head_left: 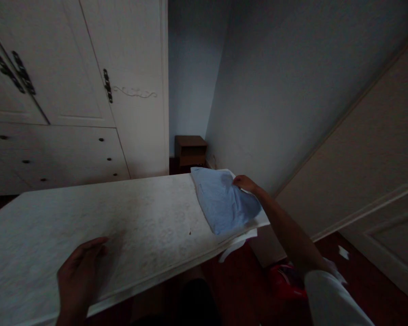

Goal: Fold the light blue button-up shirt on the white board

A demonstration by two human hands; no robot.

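A light blue piece of cloth [216,197], maybe a folded garment, lies flat near the right end of the long white table. My right hand [245,183] reaches across to its far right edge and pinches the fabric there, where some creases run. The kind of garment cannot be made out in the dim light. Over the table's left front part is my left hand [79,271], its fingers curled together with nothing visible in them. It is well apart from the cloth.
The white table [139,217] has a tiny dark speck [190,232] on top. White cabinets [139,127] stand behind, with a small brown nightstand [192,147] in the corner. A grey wall borders the right. On the reddish floor lies a red bag-like item [287,283].
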